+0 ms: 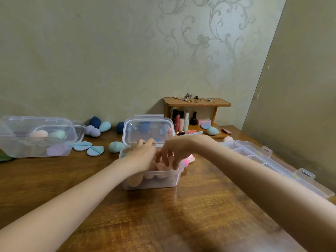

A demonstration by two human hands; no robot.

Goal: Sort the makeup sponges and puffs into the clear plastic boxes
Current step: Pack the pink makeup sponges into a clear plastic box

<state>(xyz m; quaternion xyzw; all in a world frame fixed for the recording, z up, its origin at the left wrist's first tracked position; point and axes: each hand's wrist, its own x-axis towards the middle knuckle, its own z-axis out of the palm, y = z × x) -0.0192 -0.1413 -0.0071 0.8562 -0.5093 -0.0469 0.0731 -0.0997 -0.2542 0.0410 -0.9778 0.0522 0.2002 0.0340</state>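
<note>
Two hands work inside the small clear box [152, 180] at the centre of my wooden table [163, 215]; its hinged lid [148, 130] stands open and upright behind them. My left hand [143, 157] reaches in from the left with fingers curled over the peach sponges [138, 180] lying in the box, but I cannot tell whether it grips one. My right hand [172, 151] hangs over the box from the right, fingers pointing down and spread, their tips among the sponges; a firm hold is not visible. A pink sponge [189, 160] lies just beside the box's right wall. To the left stands a larger clear box [36, 137] holding a peach, a mint and a lilac piece. Between the two boxes, on the table, lie two blue puffs [89, 148], a mint sponge [115, 146], a lilac sponge [92, 131], and dark blue sponges [95, 121] by the wall. A compartment organiser [272, 160] sits under my right forearm. A small wooden shelf [197, 102] with cosmetics stands at the back.
</note>
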